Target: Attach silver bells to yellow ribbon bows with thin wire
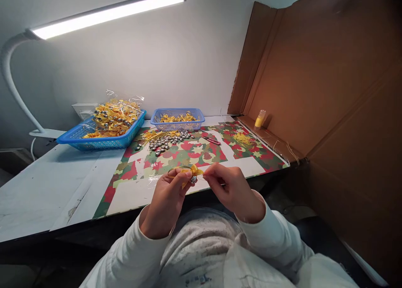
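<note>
My left hand [171, 191] is closed around a yellow ribbon bow [195, 169], held just above the table's front edge. A shiny silver bell [194, 179] hangs under the bow, and a loop of gold cord [176, 170] sticks out to the left over my fingers. Thumb and forefinger of my right hand [228, 186] pinch at the bow's right tip; whether a thin thread is also between them I cannot tell. Beyond my hands, a pile of silver bells [161, 144] lies on the patterned sheet beside a bundle of gold cords [155, 136].
A blue basket [94, 143] at left holds bagged yellow bows with bells. A smaller basket [177, 127] behind contains more bows. Pink thread snips [212, 140], yellow thread scraps [242, 139] and a yellow tube [260, 119] lie to the right. Cardboard [339, 78] walls the right side; a lamp [109, 13] shines overhead.
</note>
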Action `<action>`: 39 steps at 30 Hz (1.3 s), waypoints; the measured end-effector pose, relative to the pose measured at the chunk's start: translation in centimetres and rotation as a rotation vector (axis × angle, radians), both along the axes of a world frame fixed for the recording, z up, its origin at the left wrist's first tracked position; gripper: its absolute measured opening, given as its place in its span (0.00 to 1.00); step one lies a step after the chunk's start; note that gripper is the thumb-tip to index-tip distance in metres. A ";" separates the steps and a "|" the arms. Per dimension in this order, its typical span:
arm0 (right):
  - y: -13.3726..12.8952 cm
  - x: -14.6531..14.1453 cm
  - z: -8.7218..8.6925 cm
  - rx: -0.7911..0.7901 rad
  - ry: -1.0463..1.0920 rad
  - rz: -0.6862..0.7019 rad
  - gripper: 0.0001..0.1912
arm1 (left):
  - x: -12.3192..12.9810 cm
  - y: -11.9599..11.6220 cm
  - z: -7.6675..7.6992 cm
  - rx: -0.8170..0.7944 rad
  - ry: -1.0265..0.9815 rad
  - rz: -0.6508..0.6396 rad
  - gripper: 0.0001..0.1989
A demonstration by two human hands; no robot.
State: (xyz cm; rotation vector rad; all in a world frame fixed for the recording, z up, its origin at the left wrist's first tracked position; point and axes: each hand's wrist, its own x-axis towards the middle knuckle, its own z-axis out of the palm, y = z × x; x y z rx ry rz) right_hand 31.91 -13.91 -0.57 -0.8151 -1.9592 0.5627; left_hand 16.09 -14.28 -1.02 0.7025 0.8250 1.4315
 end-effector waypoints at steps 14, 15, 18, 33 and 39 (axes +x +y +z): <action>0.1 -0.7 -1.1 -0.140 0.158 0.020 0.07 | -0.4 -0.2 0.0 -0.035 -0.032 -0.022 0.13; 0.1 -0.8 -1.1 -0.145 0.165 0.021 0.07 | -0.3 -0.3 0.0 -0.035 -0.035 -0.025 0.12; 0.0 -1.0 -1.2 -0.159 0.181 0.029 0.07 | 0.1 -0.4 -0.2 -0.026 -0.047 -0.046 0.11; -0.3 -1.2 -0.9 -0.233 0.293 0.114 0.09 | 0.9 -1.2 -0.2 -0.037 -0.161 -0.022 0.08; -0.3 -0.9 -0.9 -0.267 0.336 0.148 0.10 | 1.1 -1.3 -0.2 -0.028 -0.156 -0.021 0.09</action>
